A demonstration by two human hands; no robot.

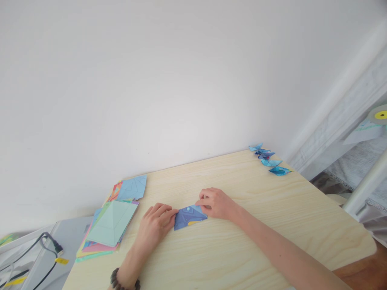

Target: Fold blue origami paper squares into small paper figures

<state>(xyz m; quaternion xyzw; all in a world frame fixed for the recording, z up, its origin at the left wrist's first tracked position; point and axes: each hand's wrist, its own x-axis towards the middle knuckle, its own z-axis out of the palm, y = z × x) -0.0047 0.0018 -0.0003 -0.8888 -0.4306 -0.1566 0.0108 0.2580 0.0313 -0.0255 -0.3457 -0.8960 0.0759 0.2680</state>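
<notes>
Watching remotely, I see the left hand [155,221] and right hand [217,204], fingers pinching opposite ends of a flat oblong blue patterned paper [190,218], mid-way across the pale wooden tabletop [184,259]. It looks partly folded, plainer than the seemingly finished pointed blue paper figures [278,171] at far right; stacked pastel paper sheets [111,223] at left look unshaped.
</notes>
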